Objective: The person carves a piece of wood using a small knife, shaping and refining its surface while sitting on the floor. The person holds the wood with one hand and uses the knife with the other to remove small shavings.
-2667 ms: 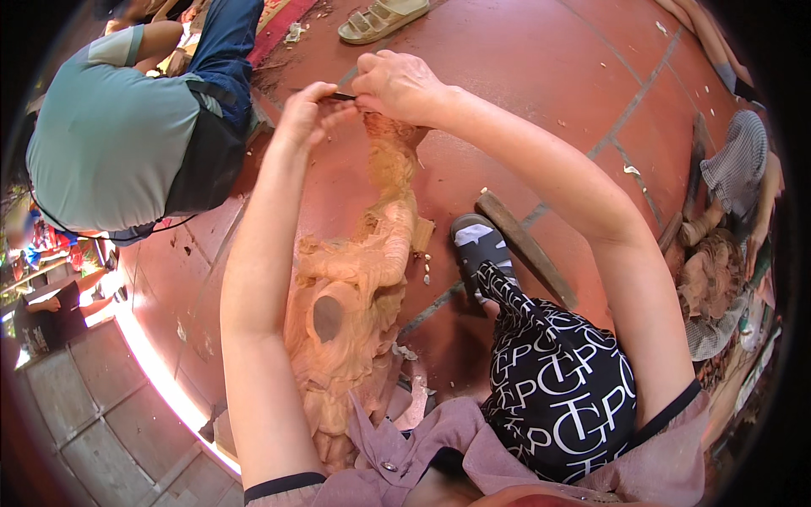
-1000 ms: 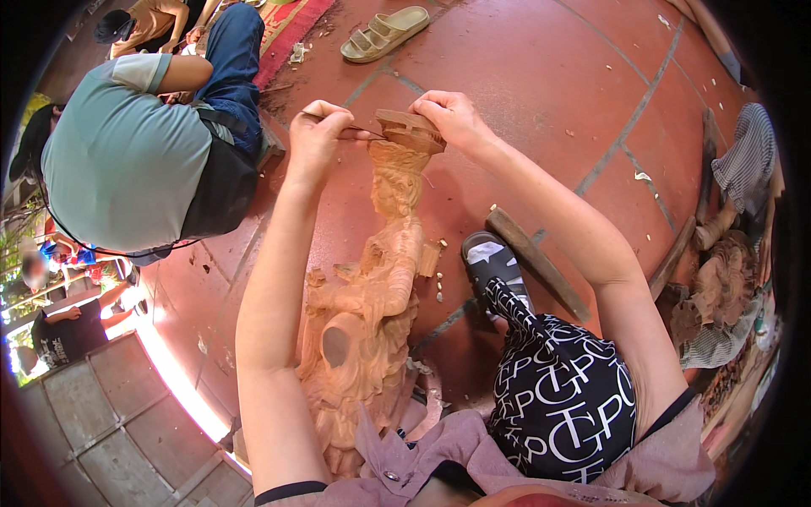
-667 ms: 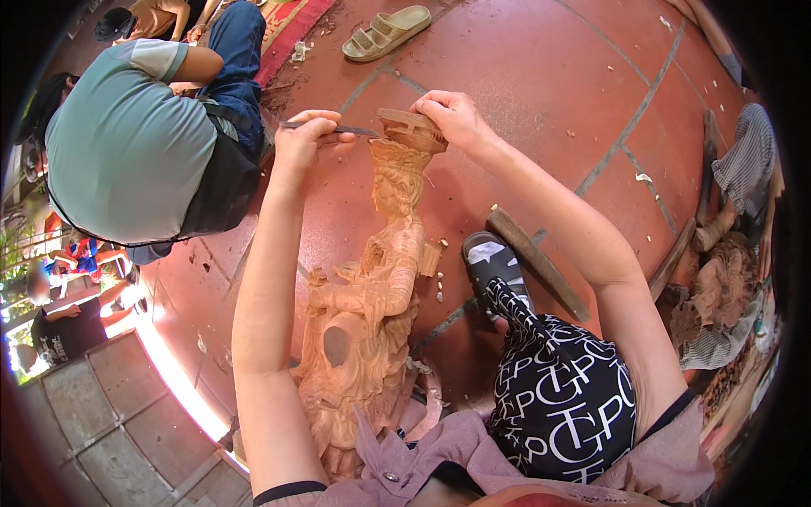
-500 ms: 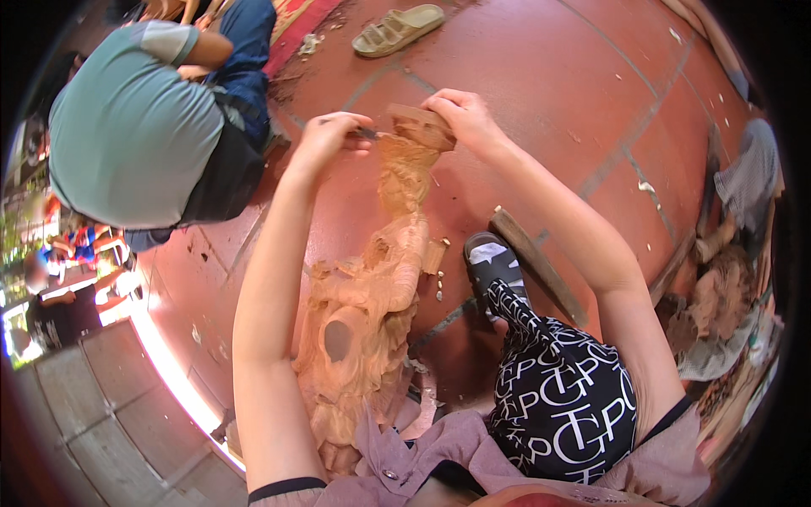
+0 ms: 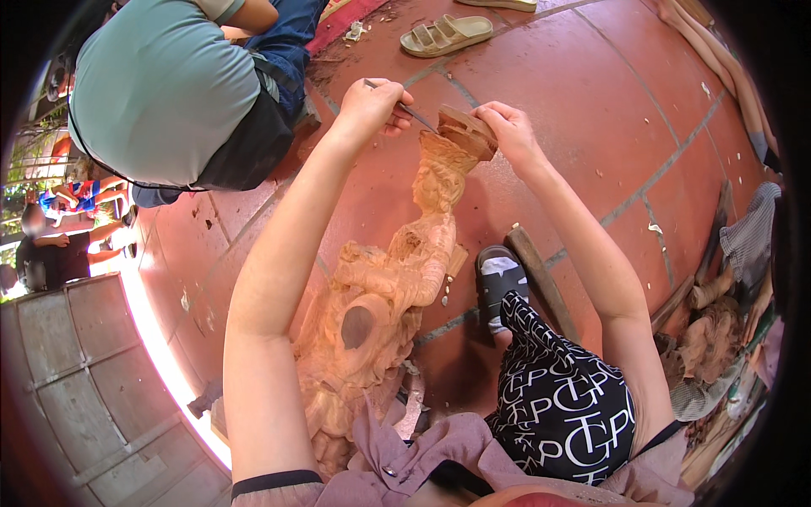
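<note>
A carved figure of pale orange-brown wood (image 5: 404, 277) lies lengthwise before me, its head end far from me and its lower part close to my body. A dark oval patch marks its middle. Atop the head is a flat, darker wooden block (image 5: 466, 133). My left hand (image 5: 372, 110) is closed around a thin, dark, pencil-like tool (image 5: 420, 118), whose tip meets the edge where the block joins the head. On the block's other side, my right hand (image 5: 511, 135) grips its rim with thumb and fingers.
A person in a grey-green shirt (image 5: 160, 101) sits at the far left. Beyond the figure lies a tan sandal (image 5: 446, 35) on the red tiles. A wooden stick (image 5: 545, 283) rests beside my sandalled foot (image 5: 502, 283). More carved wood (image 5: 710, 338) is at the right.
The view has shifted, so the scene sits differently in the picture. My left hand has turned, and its tool now shows plainly against the block's edge. My right hand still grips the block.
</note>
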`<state>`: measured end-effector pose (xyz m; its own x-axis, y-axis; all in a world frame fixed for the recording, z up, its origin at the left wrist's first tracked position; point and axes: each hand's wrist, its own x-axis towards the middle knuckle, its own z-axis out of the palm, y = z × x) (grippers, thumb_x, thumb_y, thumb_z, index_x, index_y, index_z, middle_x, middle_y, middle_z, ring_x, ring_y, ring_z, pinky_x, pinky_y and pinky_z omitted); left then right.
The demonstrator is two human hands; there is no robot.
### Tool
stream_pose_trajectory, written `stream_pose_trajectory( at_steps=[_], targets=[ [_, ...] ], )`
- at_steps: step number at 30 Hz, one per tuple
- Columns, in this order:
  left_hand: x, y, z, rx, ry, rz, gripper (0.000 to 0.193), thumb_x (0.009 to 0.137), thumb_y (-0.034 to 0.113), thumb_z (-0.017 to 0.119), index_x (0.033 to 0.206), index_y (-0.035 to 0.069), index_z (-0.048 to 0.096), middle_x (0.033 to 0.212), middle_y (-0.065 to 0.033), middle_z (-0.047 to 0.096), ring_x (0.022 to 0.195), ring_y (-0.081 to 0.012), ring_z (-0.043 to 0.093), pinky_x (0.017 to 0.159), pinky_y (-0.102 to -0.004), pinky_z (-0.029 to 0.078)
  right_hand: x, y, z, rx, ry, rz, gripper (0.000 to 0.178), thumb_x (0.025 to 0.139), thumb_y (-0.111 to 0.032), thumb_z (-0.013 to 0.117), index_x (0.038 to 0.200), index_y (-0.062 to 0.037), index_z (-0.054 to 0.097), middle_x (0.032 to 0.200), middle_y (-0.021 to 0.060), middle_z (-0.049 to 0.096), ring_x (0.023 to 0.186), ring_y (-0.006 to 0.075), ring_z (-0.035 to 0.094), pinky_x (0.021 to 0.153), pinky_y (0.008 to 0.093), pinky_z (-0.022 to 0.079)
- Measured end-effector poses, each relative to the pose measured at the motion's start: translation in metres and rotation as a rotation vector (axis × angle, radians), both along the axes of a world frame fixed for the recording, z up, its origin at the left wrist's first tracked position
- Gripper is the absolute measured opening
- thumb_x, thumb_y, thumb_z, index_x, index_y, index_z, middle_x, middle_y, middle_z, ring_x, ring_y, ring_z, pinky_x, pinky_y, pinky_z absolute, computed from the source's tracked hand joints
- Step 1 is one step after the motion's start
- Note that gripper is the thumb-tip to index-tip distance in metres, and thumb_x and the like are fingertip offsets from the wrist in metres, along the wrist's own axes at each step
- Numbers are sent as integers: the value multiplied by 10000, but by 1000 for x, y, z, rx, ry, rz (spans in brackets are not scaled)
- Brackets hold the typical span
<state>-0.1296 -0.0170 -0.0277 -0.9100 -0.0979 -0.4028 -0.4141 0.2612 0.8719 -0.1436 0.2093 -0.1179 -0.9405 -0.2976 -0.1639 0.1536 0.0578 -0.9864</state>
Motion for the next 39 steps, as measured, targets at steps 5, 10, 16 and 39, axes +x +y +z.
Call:
stream_pose_trajectory(
  at_steps=[5, 10, 16, 39],
  targets=[
    [-7, 8, 7, -69, -45, -55, 214, 824, 169, 506, 838, -12, 620, 741, -109, 657, 618, -163, 654, 551, -291, 528, -2, 1, -3, -15, -20, -9, 241, 947, -194, 519, 949, -16, 682, 831, 14, 654, 756, 72, 577, 693, 226, 461],
    [13, 11, 10, 206, -95, 29, 194, 892, 183, 518, 941, 21, 614, 810, -139, 667, 683, -202, 661, 611, -317, 543, -1, 0, -1, 13, -32, -24, 240, 944, -211, 523, 928, -34, 684, 796, 1, 645, 711, 65, 567, 641, 229, 457],
    [34, -13, 29, 289, 104, 90, 206, 919, 156, 456, 951, 18, 606, 831, -148, 663, 712, -208, 666, 608, -306, 558, -2, 1, -2, 65, 46, -18, 254, 940, -241, 520, 917, -51, 686, 771, -15, 631, 677, 56, 545, 598, 229, 436],
    [3, 19, 14, 170, -217, 14, 171, 858, 174, 487, 872, 29, 577, 741, -105, 637, 608, -178, 620, 517, -300, 519, -6, 0, -10, 64, 121, -9, 233, 918, -195, 527, 914, -35, 696, 800, 11, 658, 720, 75, 574, 650, 258, 478]
  ],
)
